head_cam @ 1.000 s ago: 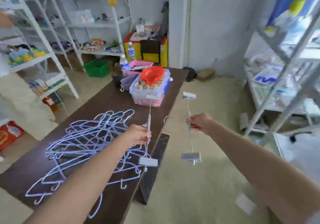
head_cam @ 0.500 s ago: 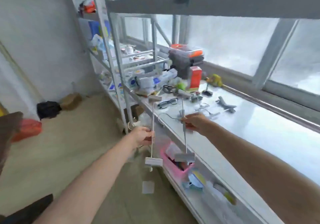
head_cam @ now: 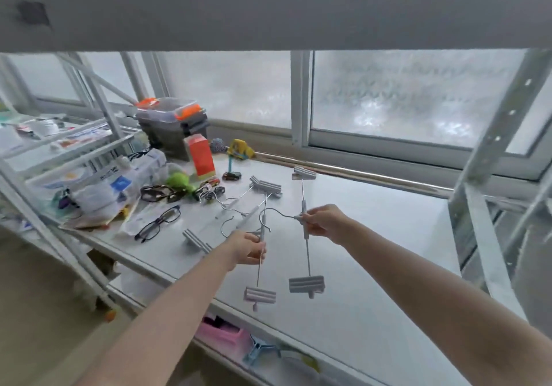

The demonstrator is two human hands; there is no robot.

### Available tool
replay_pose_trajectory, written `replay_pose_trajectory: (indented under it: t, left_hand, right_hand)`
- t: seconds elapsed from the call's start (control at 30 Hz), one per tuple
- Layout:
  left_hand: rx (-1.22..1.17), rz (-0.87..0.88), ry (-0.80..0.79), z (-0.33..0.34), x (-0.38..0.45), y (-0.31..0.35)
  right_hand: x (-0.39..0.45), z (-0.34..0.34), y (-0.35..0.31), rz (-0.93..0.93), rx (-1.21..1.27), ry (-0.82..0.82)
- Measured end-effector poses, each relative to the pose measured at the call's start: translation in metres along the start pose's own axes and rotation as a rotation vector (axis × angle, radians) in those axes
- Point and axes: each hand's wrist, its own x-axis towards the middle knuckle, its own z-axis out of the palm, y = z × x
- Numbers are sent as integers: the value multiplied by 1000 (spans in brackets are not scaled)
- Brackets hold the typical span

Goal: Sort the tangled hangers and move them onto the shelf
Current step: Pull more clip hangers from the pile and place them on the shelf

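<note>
The view is now looking squarely down on the white shelf (head_cam: 373, 236) by the frosted window, where half a second ago the rack was only coming into sight from the side. Both hands are now hovering over the shelf top. The left hand (head_cam: 246, 248) is pinching the thin metal rod of a grey clip hanger (head_cam: 259, 272), its ribbed plastic clip dangling below. The right hand (head_cam: 324, 222) is gripping a second clip hanger (head_cam: 305, 230) at mid-bar, wire hook pointing left. More grey clip hangers (head_cam: 263, 188) are lying flat behind, beside black-framed glasses (head_cam: 156, 223) and an orange carton (head_cam: 200, 158); its print is unreadable.
</note>
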Motion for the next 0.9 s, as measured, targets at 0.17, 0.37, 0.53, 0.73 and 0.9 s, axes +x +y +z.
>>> replay_pose_trajectory:
  t: [0.17, 0.37, 0.53, 0.73, 0.9]
  left_hand:
    - [114, -39, -51, -2, 31, 8]
    - [208, -104, -96, -12, 53, 12]
    - [283, -120, -110, -14, 63, 19]
    - [351, -97, -26, -12, 71, 24]
    - [477, -7, 146, -17, 77, 20]
  right_hand:
    - [20, 5, 9, 55, 61, 51]
    - [42, 24, 23, 117, 129, 60]
    - [52, 24, 30, 132, 148, 64]
    - [53, 24, 33, 163, 157, 66]
    - [58, 35, 41, 223, 181, 109]
